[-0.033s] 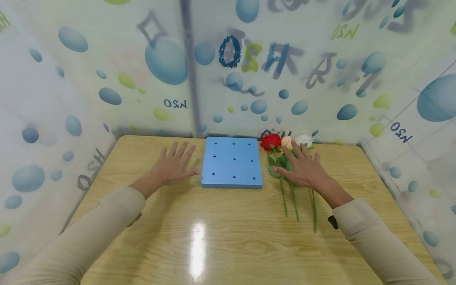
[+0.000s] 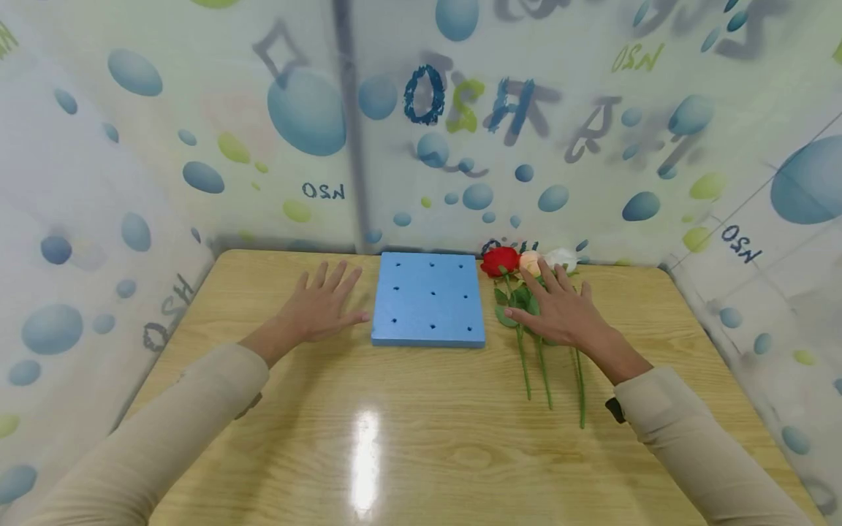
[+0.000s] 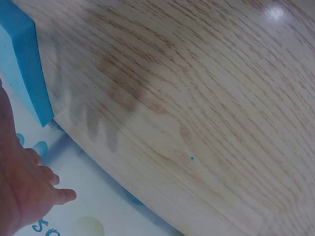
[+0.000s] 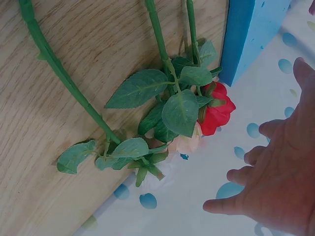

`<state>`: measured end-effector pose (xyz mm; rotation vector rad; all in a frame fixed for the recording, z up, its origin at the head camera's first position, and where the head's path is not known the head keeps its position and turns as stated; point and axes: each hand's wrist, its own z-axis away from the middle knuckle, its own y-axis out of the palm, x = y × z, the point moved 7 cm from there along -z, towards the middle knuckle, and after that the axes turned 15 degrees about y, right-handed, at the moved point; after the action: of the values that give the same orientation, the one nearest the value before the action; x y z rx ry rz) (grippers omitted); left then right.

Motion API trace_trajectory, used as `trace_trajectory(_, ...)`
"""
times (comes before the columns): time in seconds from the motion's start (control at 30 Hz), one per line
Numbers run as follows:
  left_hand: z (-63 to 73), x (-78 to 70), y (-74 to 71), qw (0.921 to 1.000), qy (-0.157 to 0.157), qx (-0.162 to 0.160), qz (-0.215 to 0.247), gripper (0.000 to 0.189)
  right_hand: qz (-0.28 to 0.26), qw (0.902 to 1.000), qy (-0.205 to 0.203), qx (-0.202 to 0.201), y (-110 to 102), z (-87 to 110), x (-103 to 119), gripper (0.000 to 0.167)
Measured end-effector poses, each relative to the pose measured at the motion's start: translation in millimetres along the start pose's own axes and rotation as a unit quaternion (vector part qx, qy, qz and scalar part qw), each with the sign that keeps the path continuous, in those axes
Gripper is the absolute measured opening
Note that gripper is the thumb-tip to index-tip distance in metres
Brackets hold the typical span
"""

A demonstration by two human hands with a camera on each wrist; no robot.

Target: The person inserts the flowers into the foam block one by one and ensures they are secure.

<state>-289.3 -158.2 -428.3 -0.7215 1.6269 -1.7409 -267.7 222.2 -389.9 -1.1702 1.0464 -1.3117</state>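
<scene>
My left hand [image 2: 322, 307] is held with fingers spread just left of a square blue block [image 2: 414, 310] dotted with several small holes. Nothing is in its grasp, and its finger shadow falls on the wood in the left wrist view. The right hand [image 2: 559, 310], also empty with fingers spread, overlaps three artificial roses in the head view. They are a red rose [image 2: 500, 261], a peach rose [image 2: 530, 264] and a white rose [image 2: 561, 258]. In the right wrist view this hand appears apart from the blooms and green leaves [image 4: 182, 113].
A wooden table [image 2: 421, 438] carries the block and roses near its far edge. The rose stems [image 2: 542, 372] point toward the near side. Bubble-patterned curtains or panels [image 2: 250, 109] stand behind and on both sides. A bright light reflection lies on the wood at front centre.
</scene>
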Motion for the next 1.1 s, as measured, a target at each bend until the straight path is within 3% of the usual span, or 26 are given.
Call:
trace_trajectory(0.63,-3.7,-1.9,-3.1,1.0,-0.003,0.002,0.007,0.089,-0.008,0.9999,0.01,0.001,0,-3.2,-5,0.09)
trace_trajectory(1.1,-22.9,1.8,-9.0,0.9982,-0.008,-0.031,0.051,0.086,-0.023,0.9988,0.039,0.018,-1,-20.7,-15,0.089)
